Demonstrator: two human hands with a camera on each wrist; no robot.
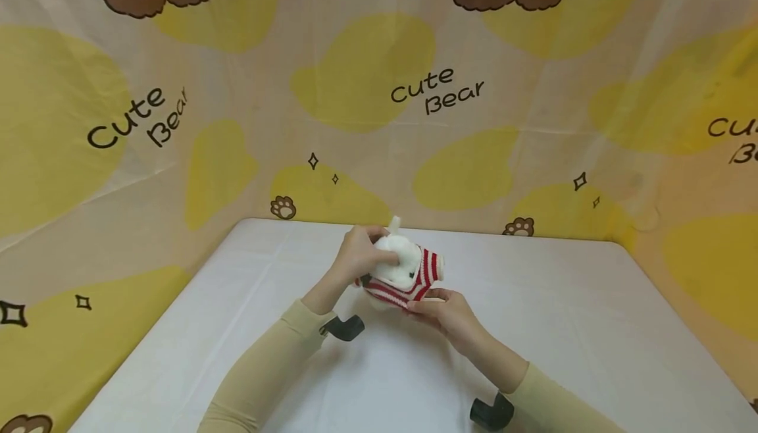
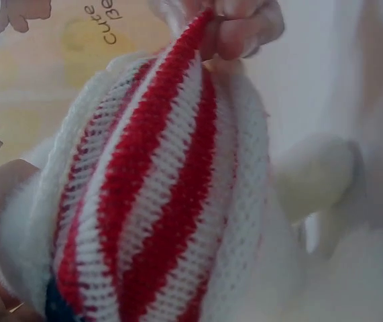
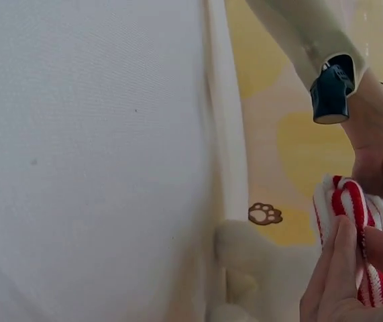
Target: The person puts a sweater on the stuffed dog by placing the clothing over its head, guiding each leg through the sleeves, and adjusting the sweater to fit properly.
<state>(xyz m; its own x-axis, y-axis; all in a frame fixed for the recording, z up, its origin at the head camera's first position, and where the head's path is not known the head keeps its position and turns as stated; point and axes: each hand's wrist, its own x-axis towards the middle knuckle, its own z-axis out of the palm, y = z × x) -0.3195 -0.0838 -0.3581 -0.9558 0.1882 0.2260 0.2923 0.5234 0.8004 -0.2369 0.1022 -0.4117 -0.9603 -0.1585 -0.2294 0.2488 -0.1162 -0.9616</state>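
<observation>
1. Centre of the head view, slightly left: the person's left hand [image 1: 358, 255] grasps a plush toy, its thumb across the white fur.

2. Middle of the frame: the plush toy [image 1: 403, 247], white and fluffy, is held up above a white table [image 1: 551, 308]. It tilts to one side.

3. Around the toy, reaching a little further right: a striped garment [image 1: 428, 274], knitted in red and white. The left-wrist view shows it wrapped round the body, with white bands along both sides, so dressing looks largely done if the garment is going on. Whether it is going on or coming off cannot be told.

4. Right of centre, just below the toy: the right hand [image 1: 447, 314] pinches the garment between thumb and fingers. At the top of the left-wrist view, the cloth is drawn into a peak there. The knit does not lie flat, so straightening seems left to do.

5. Right side of the toy: a striped tube, perhaps a sleeve [image 1: 435, 266], sticks out. Whether a limb fills it is hidden.
</observation>
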